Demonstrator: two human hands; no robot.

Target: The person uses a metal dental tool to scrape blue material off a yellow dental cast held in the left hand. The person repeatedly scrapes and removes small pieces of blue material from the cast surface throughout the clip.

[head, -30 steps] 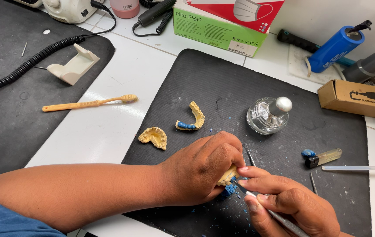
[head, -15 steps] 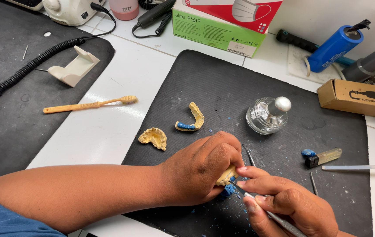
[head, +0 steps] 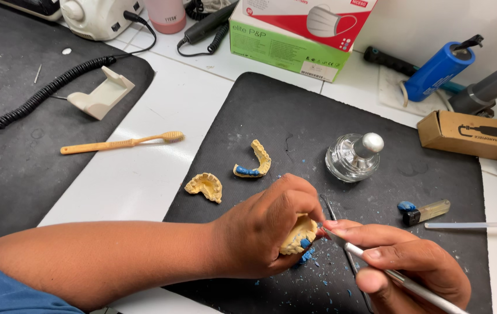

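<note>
The tooth cast [head: 298, 235] looks like matt yellow plaster with blue wax on it. The thin tool [head: 399, 279] is smooth shiny metal. The mat [head: 295, 116] is matt black rubber, and the jar [head: 353, 156] is glossy clear glass.

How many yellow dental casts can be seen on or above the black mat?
3. One dental cast is in the grip of the left hand; one whole cast lies at the black mat edge; one curved cast with blue wax lies beyond. Others may be hidden.
</note>
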